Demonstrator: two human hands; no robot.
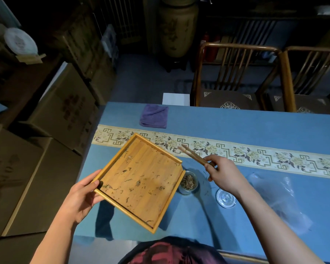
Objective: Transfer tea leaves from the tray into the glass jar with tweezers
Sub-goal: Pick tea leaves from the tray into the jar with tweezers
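The left hand (82,197) grips the near-left corner of the bamboo tray (141,180), thumb over the rim, holding it up off the blue table (255,126) and tilted. Only scattered tea leaves (137,182) are on its floor. The tray's right edge sits just above the glass jar (188,182), which has a pile of leaves inside. The right hand (225,174) pinches wooden tweezers (193,155), tips pointing far-left over the patterned runner (255,155). A glass lid (225,198) sits right of the jar, a purple cloth (154,116) further back.
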